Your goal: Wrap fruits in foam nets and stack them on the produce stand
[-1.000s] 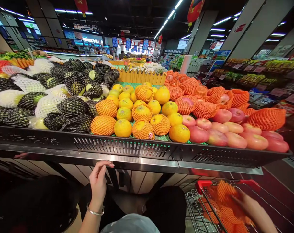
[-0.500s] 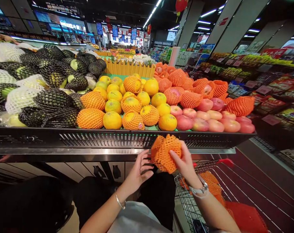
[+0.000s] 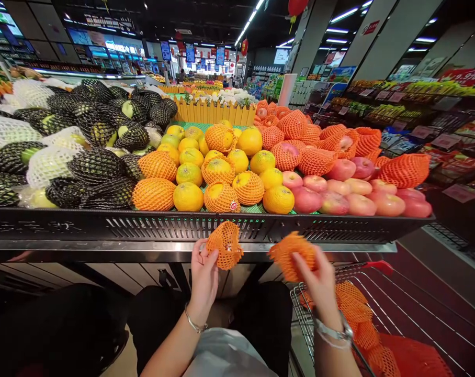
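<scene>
My left hand (image 3: 203,272) pinches an orange foam fruit net (image 3: 225,246) by its side, in front of the black crate's edge. Its mesh looks hollow and see-through. To the right, my right hand (image 3: 318,275) grips more orange foam netting (image 3: 292,255), blurred by motion; whether it is one net or several I cannot tell. The two hands are apart. Just beyond them, oranges (image 3: 188,196) lie in the display, some bare and some wrapped in orange foam nets. One netted orange (image 3: 222,198) at the front carries a small red sticker.
Red apples (image 3: 361,204) fill the right of the black crate (image 3: 174,226), with netted ones behind. Fruit in black and white nets (image 3: 98,165) is heaped at left. A wire shopping cart (image 3: 306,319) at lower right holds orange nets (image 3: 355,309). Snack shelves (image 3: 418,120) stand at right.
My left hand was empty beside the bundle of netting; now it has one foam net and has moved left. My right hand has moved right with the other netting.
</scene>
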{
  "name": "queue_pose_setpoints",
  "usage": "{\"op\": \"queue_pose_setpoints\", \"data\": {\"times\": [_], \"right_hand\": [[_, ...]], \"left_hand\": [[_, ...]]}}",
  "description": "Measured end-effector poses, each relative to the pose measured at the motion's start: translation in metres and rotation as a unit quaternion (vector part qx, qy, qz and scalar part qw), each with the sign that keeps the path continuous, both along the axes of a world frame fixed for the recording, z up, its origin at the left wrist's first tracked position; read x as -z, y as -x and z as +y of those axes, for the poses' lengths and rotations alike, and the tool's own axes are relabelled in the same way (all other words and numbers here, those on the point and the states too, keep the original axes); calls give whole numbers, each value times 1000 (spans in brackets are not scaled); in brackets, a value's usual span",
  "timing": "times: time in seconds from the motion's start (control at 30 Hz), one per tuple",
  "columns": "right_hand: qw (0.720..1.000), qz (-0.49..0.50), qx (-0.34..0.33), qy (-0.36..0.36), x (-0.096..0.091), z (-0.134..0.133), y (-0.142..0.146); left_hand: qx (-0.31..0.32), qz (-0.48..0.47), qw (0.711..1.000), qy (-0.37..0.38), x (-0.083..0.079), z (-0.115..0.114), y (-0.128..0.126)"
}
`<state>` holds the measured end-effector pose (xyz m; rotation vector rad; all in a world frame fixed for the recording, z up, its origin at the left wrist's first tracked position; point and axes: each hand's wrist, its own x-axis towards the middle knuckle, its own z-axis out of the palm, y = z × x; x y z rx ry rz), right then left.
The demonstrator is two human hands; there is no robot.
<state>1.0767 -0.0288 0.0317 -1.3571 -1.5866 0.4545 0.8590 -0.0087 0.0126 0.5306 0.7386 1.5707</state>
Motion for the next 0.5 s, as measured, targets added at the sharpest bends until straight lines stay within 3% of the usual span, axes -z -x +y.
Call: {"op": "queue_pose_setpoints", "data": {"times": [0.07,0.13,0.2,0.23,0.3,0.33,0.4,0.5], "right_hand": [[980,-38,196,27,11,-11,-44],[927,-138,314,149,31,-26,-93],[871,-190,361,275,58,-41,-134],[856,-191,363,314,71,-47,-149],[835,-188,399,330,90,-54,-165],[839,-185,414,301,94,-55,-165],[880,-178,401,181,87,-51,-151],[960,-140,238,-44,51,-39,-102]], "left_hand": [[-39,4,999,-8,1,2,8],[-65,-8,998,-6,0,3,15],[-71,-35,997,2,-1,4,20],[-65,-50,997,3,-2,4,22],[-53,-87,995,-2,-5,4,23],[-49,-111,993,-2,-5,4,22],[-38,-157,987,2,-3,3,20],[-15,-146,989,-30,7,-2,15]]}}
